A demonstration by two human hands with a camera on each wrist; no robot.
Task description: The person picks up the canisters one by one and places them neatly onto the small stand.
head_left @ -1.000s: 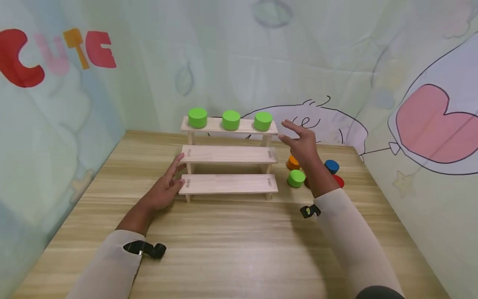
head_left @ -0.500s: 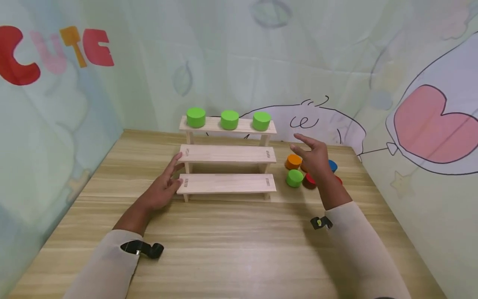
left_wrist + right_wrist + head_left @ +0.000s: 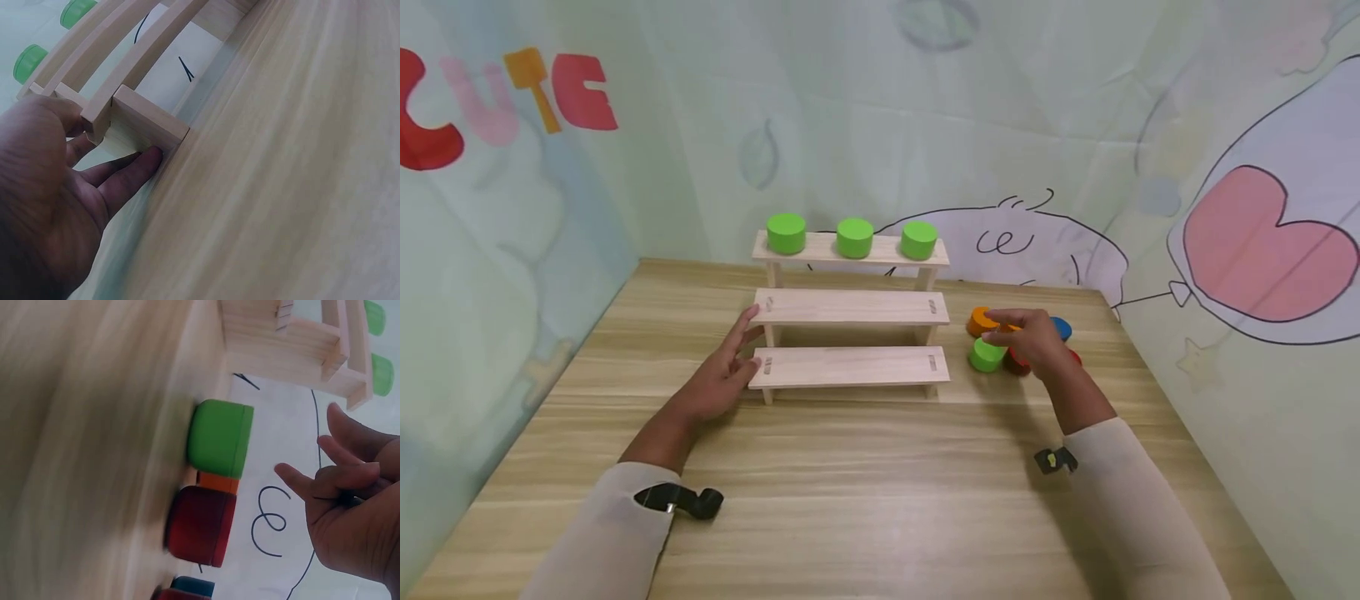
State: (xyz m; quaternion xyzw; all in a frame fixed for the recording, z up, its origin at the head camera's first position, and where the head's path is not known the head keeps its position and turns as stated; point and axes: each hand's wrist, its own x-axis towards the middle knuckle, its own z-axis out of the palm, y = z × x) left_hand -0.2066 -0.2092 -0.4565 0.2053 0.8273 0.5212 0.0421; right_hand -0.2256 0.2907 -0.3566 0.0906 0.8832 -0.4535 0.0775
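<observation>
A three-step wooden stand [image 3: 852, 367] bears three green round blocks on its top step: a left one [image 3: 786, 234], a middle one [image 3: 854, 238] and a right one [image 3: 919, 241]. My left hand [image 3: 717, 385] rests against the stand's left end; in the left wrist view, fingertips [image 3: 150, 159] touch its side panel. Over loose round blocks on the table hovers my right hand [image 3: 1036, 340], its thumb and fingers apart and holding nothing. Beneath its fingertips are a green block [image 3: 986, 356] and an orange block [image 3: 981, 322]. The right wrist view shows the hand above the green block [image 3: 220, 439].
A dark red block [image 3: 201, 526] stands beside the loose green one. A blue block [image 3: 1061, 328] and another red block lie partly hidden behind my right hand. The wooden table [image 3: 865, 492] meets a printed cloth wall [image 3: 820, 108] at the back and sides.
My right hand has moved away from the top step, right and then down to the loose blocks. My left hand stays at the stand. The head view has shifted slightly.
</observation>
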